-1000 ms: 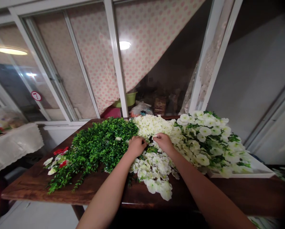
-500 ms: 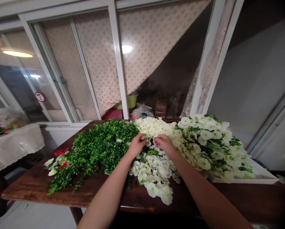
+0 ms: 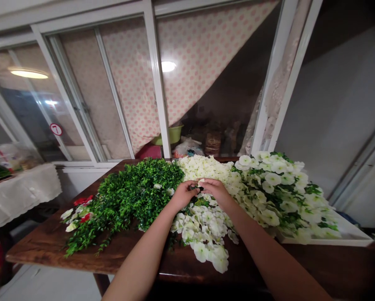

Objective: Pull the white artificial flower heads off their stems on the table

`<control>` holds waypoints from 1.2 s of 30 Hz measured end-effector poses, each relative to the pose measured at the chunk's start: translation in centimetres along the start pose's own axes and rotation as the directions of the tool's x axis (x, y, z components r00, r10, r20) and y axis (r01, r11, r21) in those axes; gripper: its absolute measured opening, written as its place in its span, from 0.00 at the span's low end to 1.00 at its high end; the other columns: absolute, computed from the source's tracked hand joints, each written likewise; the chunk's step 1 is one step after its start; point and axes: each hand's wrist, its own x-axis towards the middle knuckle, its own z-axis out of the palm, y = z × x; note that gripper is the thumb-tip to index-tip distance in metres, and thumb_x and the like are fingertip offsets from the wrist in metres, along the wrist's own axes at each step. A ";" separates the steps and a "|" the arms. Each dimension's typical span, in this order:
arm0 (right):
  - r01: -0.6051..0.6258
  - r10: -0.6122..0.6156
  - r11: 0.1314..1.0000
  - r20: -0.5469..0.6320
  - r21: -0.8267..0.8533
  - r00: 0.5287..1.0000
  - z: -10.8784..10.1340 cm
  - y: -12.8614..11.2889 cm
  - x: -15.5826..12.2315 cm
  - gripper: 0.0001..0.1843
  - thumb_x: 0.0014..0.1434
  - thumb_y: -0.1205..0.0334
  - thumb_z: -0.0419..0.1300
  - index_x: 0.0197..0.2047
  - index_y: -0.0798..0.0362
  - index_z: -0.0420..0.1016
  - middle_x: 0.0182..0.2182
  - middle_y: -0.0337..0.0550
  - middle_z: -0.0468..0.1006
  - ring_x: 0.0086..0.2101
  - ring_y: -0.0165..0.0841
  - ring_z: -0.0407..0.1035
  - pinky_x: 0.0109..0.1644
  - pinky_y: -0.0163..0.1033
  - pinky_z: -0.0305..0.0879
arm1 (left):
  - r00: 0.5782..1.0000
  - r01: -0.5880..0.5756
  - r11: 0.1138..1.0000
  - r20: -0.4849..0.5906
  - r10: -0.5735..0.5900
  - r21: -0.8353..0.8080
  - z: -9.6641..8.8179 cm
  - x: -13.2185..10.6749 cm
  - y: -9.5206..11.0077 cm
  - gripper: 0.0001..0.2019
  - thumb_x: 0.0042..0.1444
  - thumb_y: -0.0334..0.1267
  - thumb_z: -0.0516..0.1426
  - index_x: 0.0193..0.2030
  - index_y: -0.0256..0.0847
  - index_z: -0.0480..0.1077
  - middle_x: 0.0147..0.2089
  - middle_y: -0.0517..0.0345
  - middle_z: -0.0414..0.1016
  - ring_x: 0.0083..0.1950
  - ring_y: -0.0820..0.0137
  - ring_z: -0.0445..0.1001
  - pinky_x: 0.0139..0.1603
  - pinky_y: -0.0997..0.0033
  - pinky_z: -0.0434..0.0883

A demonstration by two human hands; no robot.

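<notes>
- Left hand (image 3: 183, 195): grip half closed among the blooms, hold unclear.
- Right hand (image 3: 217, 191): grip pinching a white artificial petunia blossom (image 3: 201, 182).
- Boxwood garland (image 3: 137, 196) and petunia sprays (image 3: 278, 188): spread loose, unbundled, on the wooden tabletop (image 3: 43, 246).

Polka-dot curtain (image 3: 200, 54), white window frame (image 3: 156, 79), green basin (image 3: 171, 136), white tablecloth (image 3: 21, 196).

**Both hands hemmed in by artificial foliage and blooms.**
Left hand (image 3: 183, 195) and right hand (image 3: 215, 192) sit between a green leafy garland (image 3: 137, 192) and white-and-green fabric petunias (image 3: 275, 192); passage lies toward the body, over the dark brown wooden table (image 3: 39, 246), past a low cream-white flower pile (image 3: 206, 225).
</notes>
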 end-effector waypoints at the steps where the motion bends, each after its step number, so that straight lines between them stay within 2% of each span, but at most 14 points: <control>1: 0.008 -0.009 1.000 -0.010 -0.011 1.000 0.0 0.1 0.1 0.17 0.43 0.49 0.69 0.31 0.54 0.80 0.37 0.45 0.79 0.36 0.37 0.72 0.41 0.41 0.70 | 1.000 -0.002 1.000 0.004 0.002 0.008 0.0 0.0 0.0 0.17 0.49 0.44 0.63 0.43 0.35 0.75 0.34 0.55 0.75 0.30 0.71 0.72 0.32 0.73 0.68; 3: 0.033 -0.033 0.999 -0.049 -0.010 0.998 0.0 0.4 0.2 0.17 0.43 0.48 0.69 0.28 0.54 0.79 0.30 0.43 0.78 0.33 0.37 0.72 0.41 0.42 0.70 | 1.000 0.001 1.000 0.023 -0.001 0.009 0.0 -0.1 0.1 0.18 0.49 0.45 0.63 0.44 0.35 0.75 0.33 0.55 0.76 0.30 0.71 0.72 0.33 0.72 0.68; 5: 0.046 -0.045 0.999 -0.105 0.006 0.993 -0.1 0.5 0.2 0.17 0.41 0.48 0.70 0.26 0.55 0.78 0.27 0.42 0.77 0.33 0.37 0.71 0.40 0.42 0.70 | 0.999 0.006 1.000 0.043 -0.005 -0.013 0.0 -0.2 0.3 0.19 0.50 0.47 0.62 0.45 0.34 0.75 0.33 0.54 0.76 0.30 0.70 0.73 0.34 0.72 0.68; 11: 0.040 -0.018 0.991 -0.171 0.128 0.985 -0.2 -0.1 -0.2 0.17 0.39 0.51 0.71 0.28 0.54 0.78 0.30 0.44 0.77 0.35 0.39 0.72 0.40 0.41 0.70 | 0.998 0.057 0.992 0.037 -0.053 -0.115 0.1 -0.4 1.3 0.24 0.50 0.51 0.62 0.48 0.35 0.73 0.37 0.51 0.78 0.30 0.70 0.74 0.34 0.71 0.68; 15: 0.065 -0.035 0.987 -0.198 0.145 0.980 0.0 -0.5 -0.4 0.17 0.39 0.51 0.71 0.27 0.54 0.76 0.31 0.46 0.78 0.34 0.39 0.72 0.41 0.41 0.70 | 0.994 0.108 0.976 0.027 -0.105 -0.189 0.2 -0.4 1.4 0.25 0.51 0.53 0.60 0.47 0.34 0.73 0.37 0.49 0.79 0.28 0.70 0.73 0.33 0.70 0.69; 18: 0.061 -0.038 0.990 -0.179 0.127 0.983 -0.1 -0.3 -0.4 0.16 0.41 0.51 0.70 0.28 0.54 0.76 0.30 0.44 0.77 0.33 0.37 0.71 0.40 0.40 0.68 | 0.994 0.113 0.977 0.026 -0.111 -0.182 0.2 -0.3 1.3 0.21 0.53 0.50 0.59 0.45 0.33 0.74 0.35 0.50 0.79 0.28 0.70 0.73 0.33 0.70 0.68; 22: 0.109 -0.109 0.994 -0.127 -0.007 0.986 -0.2 0.2 -0.2 0.15 0.45 0.50 0.68 0.27 0.54 0.75 0.26 0.40 0.74 0.30 0.33 0.67 0.38 0.38 0.65 | 0.997 0.046 0.994 -0.064 -0.053 -0.097 0.0 -0.4 1.4 0.15 0.52 0.43 0.59 0.43 0.35 0.77 0.38 0.51 0.79 0.37 0.67 0.74 0.40 0.69 0.68; 25: 0.159 -0.170 0.975 -0.066 -0.156 0.983 -0.1 0.4 -0.2 0.16 0.49 0.48 0.64 0.24 0.53 0.74 0.23 0.38 0.72 0.29 0.32 0.66 0.37 0.36 0.63 | 0.992 0.012 0.993 -0.120 -0.025 -0.114 0.0 -0.4 1.8 0.18 0.52 0.43 0.61 0.46 0.35 0.76 0.44 0.50 0.79 0.44 0.65 0.74 0.48 0.67 0.68; 28: 0.141 -0.152 0.962 -0.030 -0.235 0.988 0.0 0.4 -0.2 0.16 0.47 0.47 0.64 0.23 0.52 0.73 0.22 0.38 0.72 0.30 0.34 0.66 0.35 0.36 0.63 | 0.996 -0.003 0.993 -0.089 -0.008 -0.121 0.0 -0.5 1.9 0.21 0.50 0.45 0.63 0.48 0.35 0.76 0.44 0.49 0.79 0.44 0.63 0.75 0.49 0.65 0.68; 31: 0.133 -0.132 0.969 0.019 -0.210 0.991 0.1 0.5 0.0 0.15 0.47 0.48 0.64 0.23 0.52 0.73 0.22 0.38 0.73 0.28 0.34 0.67 0.34 0.36 0.63 | 0.999 0.007 0.991 -0.038 -0.012 -0.134 0.1 -0.3 1.4 0.20 0.48 0.46 0.64 0.45 0.34 0.76 0.41 0.49 0.80 0.41 0.64 0.76 0.47 0.65 0.70; 36: 0.090 -0.084 0.989 0.050 -0.117 0.995 0.1 0.9 0.5 0.15 0.48 0.49 0.63 0.24 0.52 0.74 0.23 0.38 0.75 0.26 0.32 0.68 0.33 0.37 0.64 | 0.998 0.019 0.992 -0.060 -0.026 -0.122 0.0 0.1 0.1 0.20 0.45 0.42 0.66 0.44 0.34 0.74 0.33 0.52 0.78 0.35 0.66 0.75 0.42 0.66 0.70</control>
